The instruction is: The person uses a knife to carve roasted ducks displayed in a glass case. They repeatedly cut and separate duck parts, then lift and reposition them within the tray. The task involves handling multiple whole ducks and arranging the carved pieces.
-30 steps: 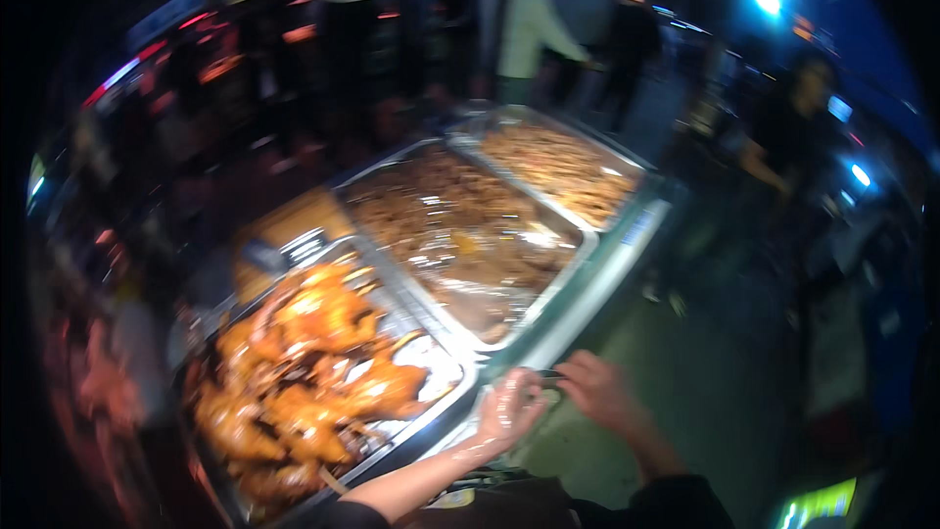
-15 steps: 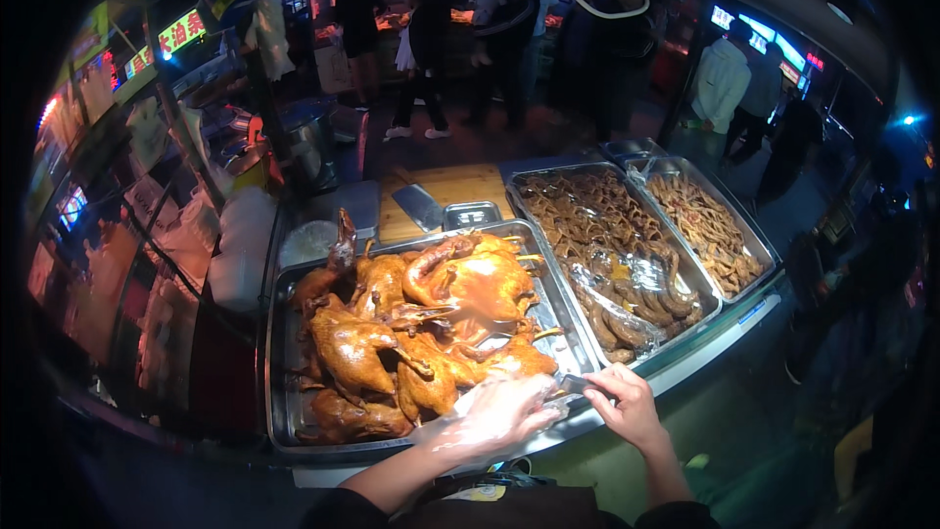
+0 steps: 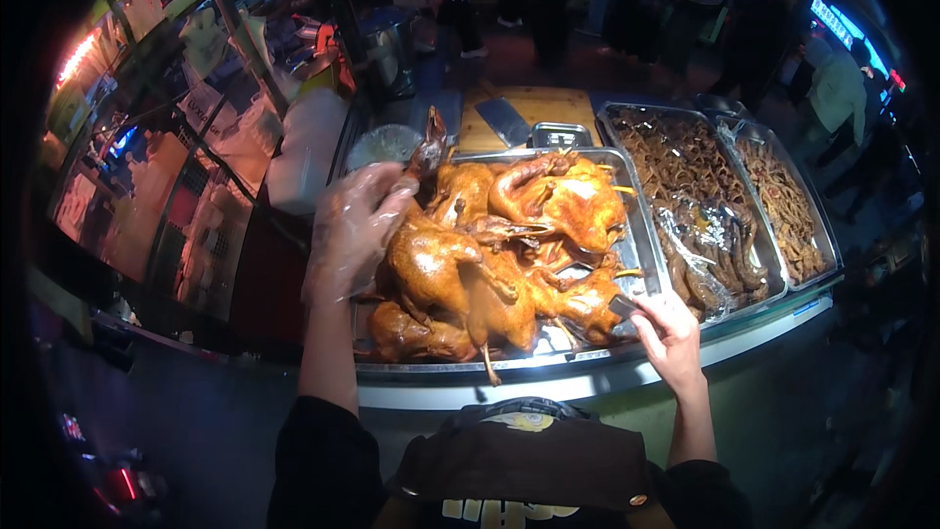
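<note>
Several glossy brown roast ducks [image 3: 436,255] lie heaped in a large metal tray [image 3: 641,235] right in front of me. My left hand [image 3: 354,230], in a clear plastic glove, is at the tray's left side beside a duck's upright neck [image 3: 429,142]. Its fingers reach toward the birds, open and slightly blurred; I cannot tell whether they touch. At the tray's near right corner, my bare right hand [image 3: 671,338] is closed on a small dark flat-ended tool [image 3: 624,308]. Most of that tool is hidden, so its kind is unclear.
Right of the ducks stand two trays of dark braised meat [image 3: 685,162] and sliced meat [image 3: 778,201]; clear film covers part of the first. Behind are a wooden board [image 3: 543,103], a cleaver [image 3: 502,121] and a small metal dish [image 3: 560,135]. White containers [image 3: 304,152] stand left.
My gloved left hand has moved from beside my right hand to the tray's far left. The right hand keeps its tool at the near right corner. The view has tilted down and turned left.
</note>
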The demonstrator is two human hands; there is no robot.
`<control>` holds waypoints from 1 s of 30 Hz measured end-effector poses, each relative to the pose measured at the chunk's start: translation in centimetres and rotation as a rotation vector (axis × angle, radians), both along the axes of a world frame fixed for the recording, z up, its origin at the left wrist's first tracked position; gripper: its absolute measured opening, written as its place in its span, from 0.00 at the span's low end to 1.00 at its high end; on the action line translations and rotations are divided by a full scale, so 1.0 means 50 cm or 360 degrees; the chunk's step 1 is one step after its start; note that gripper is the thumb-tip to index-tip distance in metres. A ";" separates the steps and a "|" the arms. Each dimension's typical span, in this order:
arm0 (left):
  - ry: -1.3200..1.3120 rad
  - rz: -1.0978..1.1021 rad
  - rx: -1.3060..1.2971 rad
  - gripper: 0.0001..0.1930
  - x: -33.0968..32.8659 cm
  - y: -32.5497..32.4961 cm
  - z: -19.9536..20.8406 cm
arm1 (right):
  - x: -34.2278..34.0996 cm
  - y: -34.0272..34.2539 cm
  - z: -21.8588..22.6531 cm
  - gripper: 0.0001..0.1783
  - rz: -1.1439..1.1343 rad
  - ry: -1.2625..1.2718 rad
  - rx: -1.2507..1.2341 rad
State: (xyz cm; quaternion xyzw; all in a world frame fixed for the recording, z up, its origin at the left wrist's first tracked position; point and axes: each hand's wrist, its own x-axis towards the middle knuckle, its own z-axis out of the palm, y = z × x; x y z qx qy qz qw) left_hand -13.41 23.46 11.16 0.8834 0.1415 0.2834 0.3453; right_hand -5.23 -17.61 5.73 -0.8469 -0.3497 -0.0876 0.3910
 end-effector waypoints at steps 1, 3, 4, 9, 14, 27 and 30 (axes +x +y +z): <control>0.0010 -0.0157 0.0052 0.15 0.021 0.004 -0.009 | 0.000 0.003 -0.001 0.13 0.0013 -0.0006 0.0003; 0.0158 -0.0471 0.0073 0.16 0.056 -0.024 0.025 | 0.008 0.009 -0.007 0.14 0.0048 -0.0022 0.0027; 0.0199 -0.0737 0.0029 0.18 0.098 -0.008 -0.006 | 0.012 0.010 -0.008 0.14 0.0045 0.0018 0.0024; 0.1078 -0.0624 0.0848 0.19 0.237 -0.072 0.019 | 0.023 0.012 -0.016 0.16 0.0031 0.0099 0.0025; 0.1332 -0.0722 0.0728 0.22 0.330 -0.077 -0.033 | 0.037 -0.005 -0.028 0.19 0.0004 0.0051 0.0059; 0.0986 -0.1133 -0.0092 0.21 0.386 -0.031 -0.112 | 0.086 -0.033 -0.042 0.13 -0.0037 0.0139 0.0091; 0.0959 -0.0898 -0.0223 0.22 0.379 -0.139 0.004 | 0.101 -0.050 -0.050 0.14 -0.0049 0.0144 0.0114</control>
